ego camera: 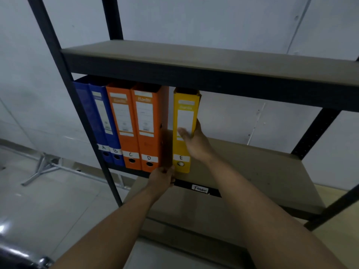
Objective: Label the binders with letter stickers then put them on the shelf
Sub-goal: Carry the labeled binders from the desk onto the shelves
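On the shelf [252, 167], the yellow binder [184, 117] is gripped by the right hand [196, 144], its bottom corner pinched by the left hand [162, 176].

Dim indoor light, cool and bluish, flat across the pale wall. It falls from above: the upper grey shelf board [194, 61] throws shadow onto the tops of the blue and orange binders [134, 121] below it. There is a deep black gap just right of them.

White glare patches on the glossy grey floor [58, 200] at the lower left edge. Bright glints on a chrome object [41, 261] in the bottom left corner.

Right hand [196, 142] smeared by motion blur against the yellow lever-arch binder [184, 113]. Printed spine labels soft, unreadable; handwritten letters legible.

Wide-angle bend: black metal uprights [60, 61] lean, worst at the edges.
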A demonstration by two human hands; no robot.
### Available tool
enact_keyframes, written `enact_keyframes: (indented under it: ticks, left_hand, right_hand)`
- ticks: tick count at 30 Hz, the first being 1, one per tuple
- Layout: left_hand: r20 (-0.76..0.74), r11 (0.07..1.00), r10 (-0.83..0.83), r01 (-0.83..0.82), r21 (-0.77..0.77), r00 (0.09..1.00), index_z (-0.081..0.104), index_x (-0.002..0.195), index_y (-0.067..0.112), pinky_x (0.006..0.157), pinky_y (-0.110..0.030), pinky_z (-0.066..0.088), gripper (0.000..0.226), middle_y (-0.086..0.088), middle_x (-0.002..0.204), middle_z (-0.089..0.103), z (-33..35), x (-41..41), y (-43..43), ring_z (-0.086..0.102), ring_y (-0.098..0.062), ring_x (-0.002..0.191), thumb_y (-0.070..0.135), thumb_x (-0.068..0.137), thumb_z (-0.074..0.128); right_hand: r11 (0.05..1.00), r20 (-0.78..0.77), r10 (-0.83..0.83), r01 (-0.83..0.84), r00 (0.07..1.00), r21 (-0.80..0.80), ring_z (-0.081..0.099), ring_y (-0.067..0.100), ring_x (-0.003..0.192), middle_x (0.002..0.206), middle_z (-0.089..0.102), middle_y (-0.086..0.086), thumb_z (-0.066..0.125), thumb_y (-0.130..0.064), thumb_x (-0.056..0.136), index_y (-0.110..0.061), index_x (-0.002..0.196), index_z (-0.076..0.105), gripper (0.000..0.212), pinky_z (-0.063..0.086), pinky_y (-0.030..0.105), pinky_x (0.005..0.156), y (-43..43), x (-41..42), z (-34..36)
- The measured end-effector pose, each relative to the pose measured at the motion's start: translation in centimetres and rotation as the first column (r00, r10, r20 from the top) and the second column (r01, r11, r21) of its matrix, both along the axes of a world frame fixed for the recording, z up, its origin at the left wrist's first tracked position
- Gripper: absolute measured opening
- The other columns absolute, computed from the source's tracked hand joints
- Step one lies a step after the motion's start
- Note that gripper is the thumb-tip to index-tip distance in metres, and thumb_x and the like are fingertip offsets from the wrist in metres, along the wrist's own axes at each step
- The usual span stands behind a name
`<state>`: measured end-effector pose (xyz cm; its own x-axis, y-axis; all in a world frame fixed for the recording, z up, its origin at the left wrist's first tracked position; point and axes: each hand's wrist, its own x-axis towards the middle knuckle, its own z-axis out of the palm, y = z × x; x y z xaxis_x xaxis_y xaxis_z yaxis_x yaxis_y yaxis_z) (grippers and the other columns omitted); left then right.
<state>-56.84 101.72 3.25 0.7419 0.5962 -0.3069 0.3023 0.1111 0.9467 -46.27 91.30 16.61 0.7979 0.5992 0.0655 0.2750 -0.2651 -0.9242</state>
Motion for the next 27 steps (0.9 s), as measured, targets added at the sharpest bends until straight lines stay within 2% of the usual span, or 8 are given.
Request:
enact_keyframes:
  ticks: [5, 10, 13, 17, 21, 24, 27]
  left_hand:
    - [-0.006, 0.994, -0.087, 0.086, -0.063, 0.996, 0.074, 0.104, 0.004, 0.068, -0.028, 0.059, 0.026, -0.009, 0.097, 0.078, -0.8, 0.1, 2.8, 0.071, -0.019, 0.083, 0.025, 0.108, 0.060]
    - [0.010, 0.980, -0.176, 0.177, -0.094, 0.984, 0.076, 0.103, -0.001, 0.078, -0.036, 0.061, 0.032, -0.014, 0.097, 0.079, -1.0, -0.5, 3.9, 0.071, -0.021, 0.081, 0.029, 0.105, 0.066]
    - [0.012, 0.970, -0.225, 0.225, -0.093, 0.974, 0.077, 0.099, 0.001, 0.083, -0.039, 0.061, 0.033, -0.014, 0.097, 0.080, -1.3, -0.7, 4.6, 0.071, -0.021, 0.081, 0.033, 0.103, 0.068]
    - [0.012, 0.967, -0.217, 0.216, -0.133, 0.976, 0.077, 0.098, 0.002, 0.084, -0.042, 0.062, 0.031, -0.014, 0.095, 0.080, -1.6, -0.7, 4.7, 0.071, -0.020, 0.078, 0.032, 0.103, 0.069]
    - [0.036, 0.947, -0.205, 0.208, -0.244, 0.978, 0.075, 0.105, -0.002, 0.074, -0.033, 0.062, 0.033, -0.010, 0.089, 0.077, -2.0, -1.1, 4.8, 0.069, -0.017, 0.075, 0.030, 0.103, 0.069]
    - [0.051, 0.939, -0.196, 0.202, -0.279, 0.979, 0.075, 0.104, 0.000, 0.082, -0.037, 0.063, 0.030, -0.011, 0.093, 0.076, -2.5, -1.7, 4.9, 0.068, -0.019, 0.079, 0.029, 0.104, 0.066]
    - [0.065, 0.936, -0.157, 0.169, -0.307, 0.986, 0.073, 0.102, 0.002, 0.077, -0.035, 0.061, 0.027, -0.012, 0.095, 0.074, -2.6, -2.2, 4.9, 0.067, -0.020, 0.080, 0.025, 0.107, 0.061]
  right_hand:
    - [0.999, 0.053, -0.047, 0.048, 0.997, -0.015, 0.056, 0.020, 0.141, 0.158, 0.055, -0.004, 0.053, -0.055, 0.108, -0.031, 0.167, 0.023, 0.071, 0.044, 0.033, 0.103, 3.4, -0.3, 0.0]
    - [0.997, 0.051, -0.070, 0.070, 0.996, -0.009, 0.061, 0.020, 0.135, 0.152, 0.060, -0.003, 0.055, -0.053, 0.107, -0.031, 0.164, 0.030, 0.066, 0.048, 0.033, 0.103, 5.1, -0.7, 0.1]
    - [0.995, 0.049, -0.099, 0.099, 0.994, -0.013, 0.062, 0.021, 0.135, 0.150, 0.062, -0.003, 0.056, -0.053, 0.107, -0.031, 0.162, 0.035, 0.063, 0.052, 0.042, 0.110, 5.3, -0.9, 0.0]
    - [0.993, 0.039, -0.116, 0.117, 0.992, -0.028, 0.061, 0.021, 0.137, 0.150, 0.063, -0.004, 0.056, -0.053, 0.107, -0.031, 0.161, 0.039, 0.060, 0.051, 0.048, 0.115, 5.1, -1.4, -0.1]
    - [0.990, 0.036, -0.136, 0.137, 0.990, -0.039, 0.061, 0.021, 0.137, 0.151, 0.063, -0.003, 0.055, -0.051, 0.108, -0.029, 0.161, 0.040, 0.059, 0.051, 0.042, 0.113, 4.8, -2.2, 0.2]
    - [0.990, 0.060, -0.127, 0.131, 0.990, -0.056, 0.062, 0.020, 0.136, 0.151, 0.063, -0.005, 0.055, -0.053, 0.108, -0.029, 0.162, 0.040, 0.060, 0.052, 0.042, 0.111, 4.3, -2.8, 0.3]
    - [0.990, 0.084, -0.114, 0.121, 0.990, -0.079, 0.060, 0.018, 0.137, 0.152, 0.061, -0.007, 0.054, -0.053, 0.108, -0.030, 0.161, 0.039, 0.059, 0.052, 0.038, 0.109, 3.6, -3.7, 0.2]
